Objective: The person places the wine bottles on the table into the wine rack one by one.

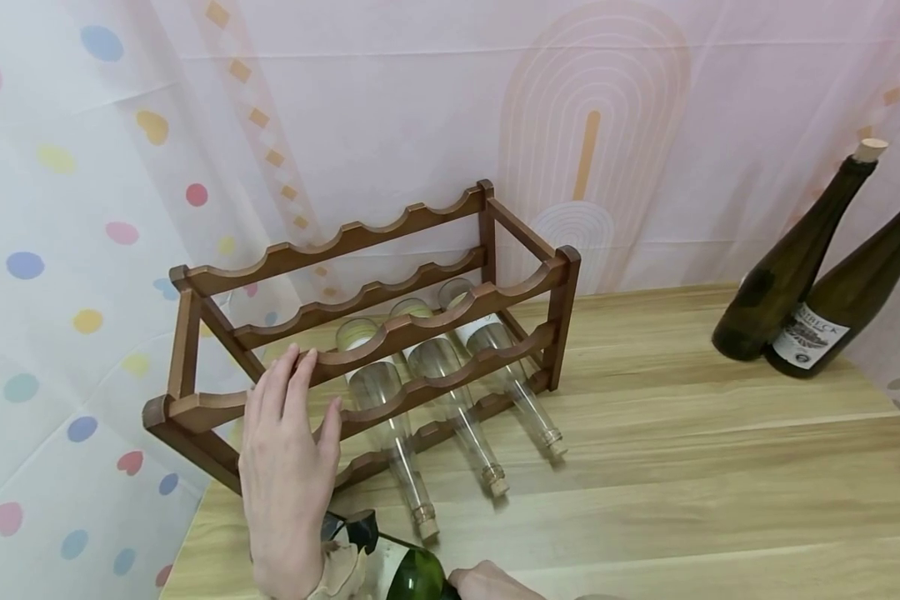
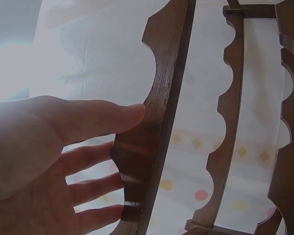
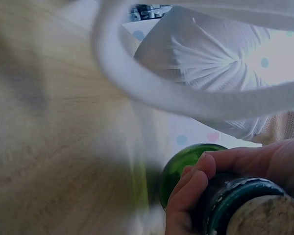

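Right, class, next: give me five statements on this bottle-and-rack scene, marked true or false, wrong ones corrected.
1. The left hand holds the wooden rack. True.
2. Both hands hold the rack. False: the right hand holds a green bottle.
3. Three clear bottles lie in the rack. True.
4. The clear bottles lack corks. False: each has a cork.
5. Every bottle is in the rack. False: two dark bottles stand on the table.
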Action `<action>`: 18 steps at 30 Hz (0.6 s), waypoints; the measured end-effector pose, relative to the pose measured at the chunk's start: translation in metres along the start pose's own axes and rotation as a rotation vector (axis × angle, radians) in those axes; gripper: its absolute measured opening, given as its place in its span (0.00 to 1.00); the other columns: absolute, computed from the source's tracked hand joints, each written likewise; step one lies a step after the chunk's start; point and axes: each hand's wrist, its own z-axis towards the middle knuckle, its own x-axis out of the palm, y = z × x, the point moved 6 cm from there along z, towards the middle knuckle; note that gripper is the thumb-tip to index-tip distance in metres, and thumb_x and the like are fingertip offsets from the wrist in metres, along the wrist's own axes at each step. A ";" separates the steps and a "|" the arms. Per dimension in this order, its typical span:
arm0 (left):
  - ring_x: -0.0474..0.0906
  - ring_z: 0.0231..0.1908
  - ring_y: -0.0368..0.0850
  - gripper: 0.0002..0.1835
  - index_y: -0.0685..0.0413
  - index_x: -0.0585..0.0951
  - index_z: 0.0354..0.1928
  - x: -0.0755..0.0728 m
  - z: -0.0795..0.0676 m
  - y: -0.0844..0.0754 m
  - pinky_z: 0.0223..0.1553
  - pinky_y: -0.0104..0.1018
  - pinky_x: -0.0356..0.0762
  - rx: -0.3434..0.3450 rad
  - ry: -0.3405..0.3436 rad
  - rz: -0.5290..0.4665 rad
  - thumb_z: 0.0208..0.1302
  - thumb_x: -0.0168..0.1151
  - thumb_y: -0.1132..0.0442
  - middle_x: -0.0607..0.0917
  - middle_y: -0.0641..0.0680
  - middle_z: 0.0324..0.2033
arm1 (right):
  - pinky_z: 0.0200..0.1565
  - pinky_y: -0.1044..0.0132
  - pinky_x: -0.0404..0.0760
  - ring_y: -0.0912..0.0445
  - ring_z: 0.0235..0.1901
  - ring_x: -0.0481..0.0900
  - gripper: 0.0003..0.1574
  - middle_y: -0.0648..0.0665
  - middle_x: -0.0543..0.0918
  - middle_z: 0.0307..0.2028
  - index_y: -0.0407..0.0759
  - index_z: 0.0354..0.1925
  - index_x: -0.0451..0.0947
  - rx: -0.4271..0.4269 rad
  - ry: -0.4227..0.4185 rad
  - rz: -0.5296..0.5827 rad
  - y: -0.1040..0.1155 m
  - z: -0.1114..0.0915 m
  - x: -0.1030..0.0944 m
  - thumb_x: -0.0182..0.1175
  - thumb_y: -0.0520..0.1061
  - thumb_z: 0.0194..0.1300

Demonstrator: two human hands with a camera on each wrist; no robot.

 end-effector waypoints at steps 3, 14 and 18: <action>0.67 0.61 0.64 0.30 0.64 0.72 0.61 0.000 0.000 0.000 0.67 0.56 0.60 0.002 0.001 -0.003 0.53 0.67 0.73 0.73 0.65 0.61 | 0.23 0.84 0.67 0.71 0.17 0.66 0.14 0.52 0.76 0.16 0.41 0.24 0.77 -0.005 -0.022 0.009 -0.003 -0.002 0.000 0.61 0.49 0.59; 0.67 0.61 0.63 0.30 0.64 0.72 0.60 0.000 0.001 0.000 0.66 0.57 0.60 0.001 0.002 -0.005 0.53 0.67 0.73 0.73 0.65 0.61 | 0.24 0.82 0.69 0.72 0.18 0.67 0.14 0.53 0.77 0.17 0.41 0.24 0.77 0.030 -0.037 0.082 -0.007 -0.008 0.002 0.61 0.49 0.59; 0.67 0.61 0.63 0.30 0.64 0.72 0.60 0.000 0.002 0.000 0.66 0.56 0.61 -0.003 0.005 -0.003 0.53 0.67 0.73 0.73 0.64 0.61 | 0.25 0.81 0.70 0.72 0.18 0.67 0.13 0.52 0.77 0.17 0.41 0.26 0.77 0.065 -0.030 0.118 -0.008 -0.009 0.001 0.61 0.49 0.59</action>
